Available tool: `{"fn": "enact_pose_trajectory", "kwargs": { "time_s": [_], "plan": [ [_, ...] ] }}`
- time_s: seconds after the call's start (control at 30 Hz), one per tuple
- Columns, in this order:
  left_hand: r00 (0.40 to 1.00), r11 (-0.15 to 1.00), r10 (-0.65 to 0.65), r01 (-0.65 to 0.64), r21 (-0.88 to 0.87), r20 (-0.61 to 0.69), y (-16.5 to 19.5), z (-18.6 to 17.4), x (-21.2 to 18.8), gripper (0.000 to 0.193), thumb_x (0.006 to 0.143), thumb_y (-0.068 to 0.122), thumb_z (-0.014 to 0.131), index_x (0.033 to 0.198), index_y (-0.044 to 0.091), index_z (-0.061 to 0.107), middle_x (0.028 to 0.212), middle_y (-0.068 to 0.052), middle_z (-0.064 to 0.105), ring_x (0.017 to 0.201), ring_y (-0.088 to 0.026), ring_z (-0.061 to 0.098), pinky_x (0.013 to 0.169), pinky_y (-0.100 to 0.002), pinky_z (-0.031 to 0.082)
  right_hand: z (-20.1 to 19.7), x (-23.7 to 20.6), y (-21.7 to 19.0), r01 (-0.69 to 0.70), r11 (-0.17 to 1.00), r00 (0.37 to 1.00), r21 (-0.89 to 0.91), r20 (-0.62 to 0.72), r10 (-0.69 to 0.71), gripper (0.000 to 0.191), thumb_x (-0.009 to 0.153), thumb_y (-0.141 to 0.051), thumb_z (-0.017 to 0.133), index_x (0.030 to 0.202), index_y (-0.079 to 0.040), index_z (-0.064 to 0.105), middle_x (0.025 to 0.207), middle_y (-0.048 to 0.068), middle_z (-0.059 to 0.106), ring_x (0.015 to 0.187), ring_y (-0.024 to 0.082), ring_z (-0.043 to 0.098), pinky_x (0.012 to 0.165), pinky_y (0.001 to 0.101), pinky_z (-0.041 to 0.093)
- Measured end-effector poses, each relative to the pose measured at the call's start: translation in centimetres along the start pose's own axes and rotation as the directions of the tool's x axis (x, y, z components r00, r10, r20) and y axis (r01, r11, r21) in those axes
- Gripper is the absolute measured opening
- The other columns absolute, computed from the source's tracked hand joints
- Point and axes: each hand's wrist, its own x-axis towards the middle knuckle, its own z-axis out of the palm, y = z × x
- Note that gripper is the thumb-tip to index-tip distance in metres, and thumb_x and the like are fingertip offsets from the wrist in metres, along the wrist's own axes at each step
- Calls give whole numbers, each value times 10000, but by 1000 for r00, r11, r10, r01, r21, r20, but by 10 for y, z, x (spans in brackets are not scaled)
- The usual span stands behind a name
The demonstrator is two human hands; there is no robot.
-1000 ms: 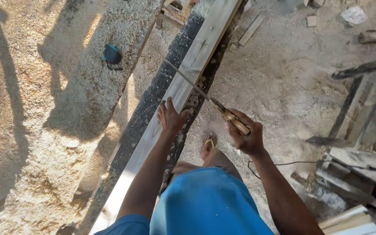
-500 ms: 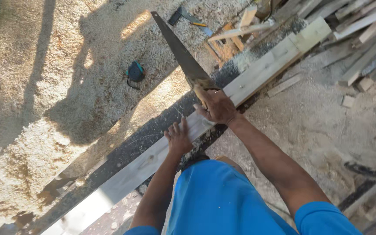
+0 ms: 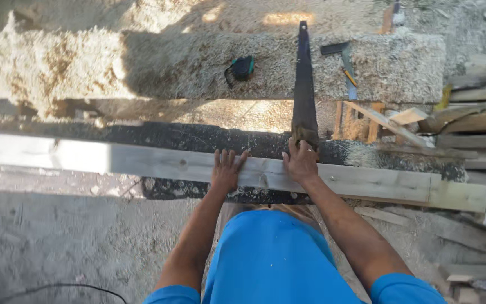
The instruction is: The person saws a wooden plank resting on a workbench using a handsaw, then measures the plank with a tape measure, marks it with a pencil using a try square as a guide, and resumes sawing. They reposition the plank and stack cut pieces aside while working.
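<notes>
Here, seen from above: left hand (image 3: 226, 171) flat, fingers spread, pressing a long plank (image 3: 367, 183) running nine to three. Right hand (image 3: 301, 162) clenched around a handsaw (image 3: 304, 90), blade toward twelve. Best kept: firm downward press, blade square, strokes long and even.

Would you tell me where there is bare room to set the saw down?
Free: the plank left of the left hand, and its stretch right of the right hand. Crowded: the scrap wood pile at right.
</notes>
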Motion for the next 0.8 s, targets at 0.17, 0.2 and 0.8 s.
{"fn": "enact_pose_trajectory", "kwargs": {
  "time_s": [0.17,0.2,0.8],
  "plan": [
    [999,998,-38,39,46,-32,4,-2,-3,836,938,146,487,1646,320,77,1618,-169,271,1519,-411,194,1231,-613,12,5,-22,-38,287,949,958,132,-36,-285,884,863,-514,748,1527,-54,389,1422,327,399,1266,507,490,1032,589,446],
    [997,997,-74,74,13,27,-3,-4,-5,850,932,147,491,1647,314,64,1631,-169,250,1527,-408,179,1231,-621,12,4,-22,-51,312,935,947,170,21,-320,977,801,-538,809,1520,-50,363,1429,329,380,1294,508,455,1065,587,410],
    [995,997,-81,82,4,-51,-346,11,-115,1023,800,82,739,1630,224,158,1577,-174,305,1518,-389,198,1239,-636,58,50,2,-227,132,967,972,-220,218,-83,1298,575,-428,968,1527,-40,174,1457,245,381,1403,442,365,1191,617,216]
  ]
}}
